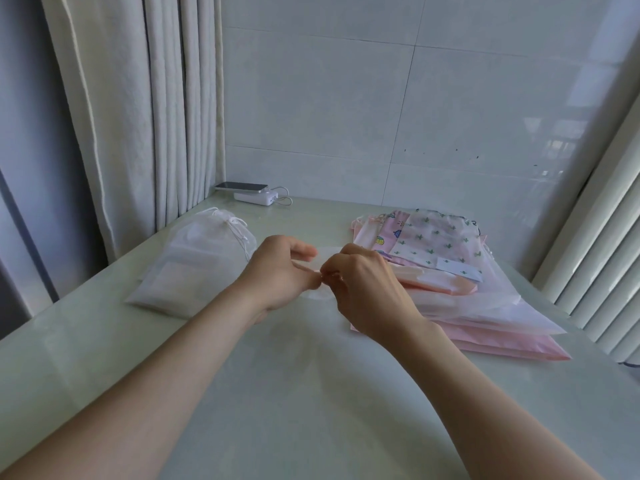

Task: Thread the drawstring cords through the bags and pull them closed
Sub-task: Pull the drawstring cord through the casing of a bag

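Sheer bag (327, 255), its axis unclear, is pinched by left hand (277, 275) and right hand (367, 292), fingertips meeting.

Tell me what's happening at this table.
A person's left hand and right hand meet over the middle of the table, fingertips pinching what looks like a thin see-through bag. Whether a cord is in there is too small to tell. A stack of white bags lies to the left, a pile of pink and patterned bags to the right.
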Available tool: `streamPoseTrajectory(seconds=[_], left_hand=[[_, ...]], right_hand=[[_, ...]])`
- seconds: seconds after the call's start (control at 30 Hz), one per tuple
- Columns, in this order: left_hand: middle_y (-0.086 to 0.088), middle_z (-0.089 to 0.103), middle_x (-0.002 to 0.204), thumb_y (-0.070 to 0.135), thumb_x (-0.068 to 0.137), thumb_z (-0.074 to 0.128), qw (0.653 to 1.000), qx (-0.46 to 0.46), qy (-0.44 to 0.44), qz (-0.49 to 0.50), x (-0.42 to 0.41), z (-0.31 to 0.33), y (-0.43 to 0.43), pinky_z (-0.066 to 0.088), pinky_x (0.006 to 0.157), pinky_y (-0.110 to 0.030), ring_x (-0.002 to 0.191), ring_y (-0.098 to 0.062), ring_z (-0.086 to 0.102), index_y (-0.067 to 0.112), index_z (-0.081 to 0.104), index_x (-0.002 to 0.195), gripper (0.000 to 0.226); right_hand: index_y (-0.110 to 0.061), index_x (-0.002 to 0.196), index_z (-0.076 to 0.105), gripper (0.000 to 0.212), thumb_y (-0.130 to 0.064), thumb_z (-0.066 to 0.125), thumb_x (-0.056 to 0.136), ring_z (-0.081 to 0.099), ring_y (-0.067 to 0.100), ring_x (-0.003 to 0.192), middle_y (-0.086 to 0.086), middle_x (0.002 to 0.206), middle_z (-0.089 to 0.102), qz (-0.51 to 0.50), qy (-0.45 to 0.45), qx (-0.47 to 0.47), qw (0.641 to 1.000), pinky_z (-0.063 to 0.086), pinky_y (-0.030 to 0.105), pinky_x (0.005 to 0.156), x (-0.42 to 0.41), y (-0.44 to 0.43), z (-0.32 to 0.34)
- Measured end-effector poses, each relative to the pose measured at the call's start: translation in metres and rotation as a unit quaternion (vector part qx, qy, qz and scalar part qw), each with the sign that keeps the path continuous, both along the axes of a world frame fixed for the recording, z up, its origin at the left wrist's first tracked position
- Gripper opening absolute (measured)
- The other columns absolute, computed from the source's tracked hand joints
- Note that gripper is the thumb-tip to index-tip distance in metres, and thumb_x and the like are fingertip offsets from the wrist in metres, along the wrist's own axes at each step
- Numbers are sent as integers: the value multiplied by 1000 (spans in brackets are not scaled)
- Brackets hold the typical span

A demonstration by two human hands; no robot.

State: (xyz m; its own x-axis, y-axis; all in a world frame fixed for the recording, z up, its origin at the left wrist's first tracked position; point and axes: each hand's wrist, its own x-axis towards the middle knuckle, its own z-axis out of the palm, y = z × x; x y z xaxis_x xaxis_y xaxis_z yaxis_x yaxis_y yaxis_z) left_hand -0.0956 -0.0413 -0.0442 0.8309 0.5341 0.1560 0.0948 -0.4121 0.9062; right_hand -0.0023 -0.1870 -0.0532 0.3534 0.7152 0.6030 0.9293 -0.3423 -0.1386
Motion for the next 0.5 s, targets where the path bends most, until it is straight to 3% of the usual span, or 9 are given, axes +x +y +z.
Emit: streamPoseTrajectory(seconds=[0.07,0.17,0.27,0.37,0.5], left_hand=[[11,72,109,7,76,82,996,64,-36,42,-2,2,-2,60,84,-29,84,-3,74,21,72,111,39],[12,74,95,10,73,84,985,131,-82,83,-2,1,-3,56,70,-17,77,-2,73,23,72,97,30],[9,76,89,11,72,89,978,156,-119,75,2,-5,0,58,71,-26,78,-5,74,24,65,82,29],[9,78,86,16,73,95,977,144,-144,66,6,-10,1,58,71,-23,77,3,74,22,62,67,34],[9,79,83,19,77,94,976,119,-171,66,10,-13,1,65,77,-37,77,-9,77,25,67,66,30]], right_hand=[[-19,95,81,10,-13,72,93,64,17,76,-1,84,69,-12,91,33,995,51,31,70,-3,1,1],[-20,89,79,10,-17,71,95,53,6,58,-9,65,66,-8,256,70,964,40,18,55,-5,1,3],[-15,86,78,16,-20,69,99,40,10,53,-5,61,55,20,387,98,917,34,21,53,-4,-1,4],[-16,89,81,18,-20,67,101,39,11,54,-1,64,50,39,494,127,859,37,25,51,-2,-5,5],[-7,104,80,19,-20,67,102,38,8,53,-5,64,46,63,586,159,792,36,21,47,2,-5,3]])
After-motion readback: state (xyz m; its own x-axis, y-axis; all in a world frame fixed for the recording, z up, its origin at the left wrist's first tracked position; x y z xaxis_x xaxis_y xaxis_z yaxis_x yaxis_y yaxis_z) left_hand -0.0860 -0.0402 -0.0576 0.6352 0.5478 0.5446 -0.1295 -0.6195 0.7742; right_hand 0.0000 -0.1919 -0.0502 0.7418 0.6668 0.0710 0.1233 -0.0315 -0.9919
